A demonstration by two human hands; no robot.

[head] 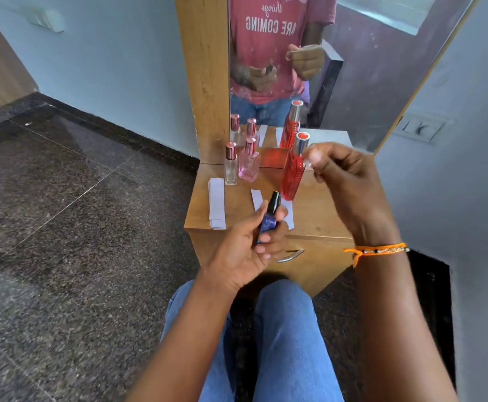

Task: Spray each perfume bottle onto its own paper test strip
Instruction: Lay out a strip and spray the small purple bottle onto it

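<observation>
My left hand [245,250] is closed around a small blue perfume bottle [268,223] with a black sprayer, held above the front edge of the wooden table [321,213]. My right hand [341,172] is raised beside the tall red bottle [292,177], its fingers pinched on a small pale object [307,163] that is too blurred to name. A clear bottle [230,167] and a pink bottle [249,163] stand at the back left. A stack of paper strips [217,203] lies at the left. Two single strips [256,198] [289,214] lie behind the blue bottle.
A mirror [353,68] in a wooden frame stands behind the table and reflects the bottles and the person. A drawer with a metal handle [290,255] sits under the tabletop. My knees in blue jeans [289,329] are close to the table front. Dark stone floor lies at the left.
</observation>
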